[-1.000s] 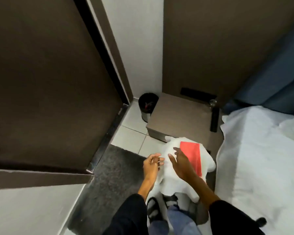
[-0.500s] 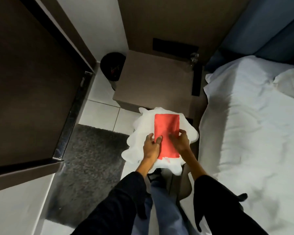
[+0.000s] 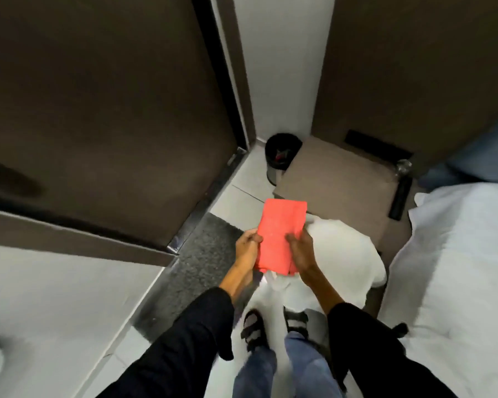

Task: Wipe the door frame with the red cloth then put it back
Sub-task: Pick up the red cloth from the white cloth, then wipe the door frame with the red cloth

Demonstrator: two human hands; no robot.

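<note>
The folded red cloth [image 3: 279,231] is lifted off a heap of white cloth [image 3: 342,254] and held between both hands. My left hand [image 3: 246,248] grips its left edge and my right hand [image 3: 299,251] grips its lower right side, thumb on top. The dark brown door [image 3: 98,110] stands open at the left, and its brown frame [image 3: 233,67] runs up beside the white wall above the cloth. The cloth is apart from the frame.
A brown bedside cabinet [image 3: 337,179] with a black bottle [image 3: 400,196] stands behind the white heap. A black bin [image 3: 282,156] sits in the corner. A bed with white sheets [image 3: 457,268] fills the right. A dark mat [image 3: 196,262] lies by the metal threshold.
Both hands closed on the red cloth and lifted it up and left off the white heap. The camera tilted back up toward the door.
</note>
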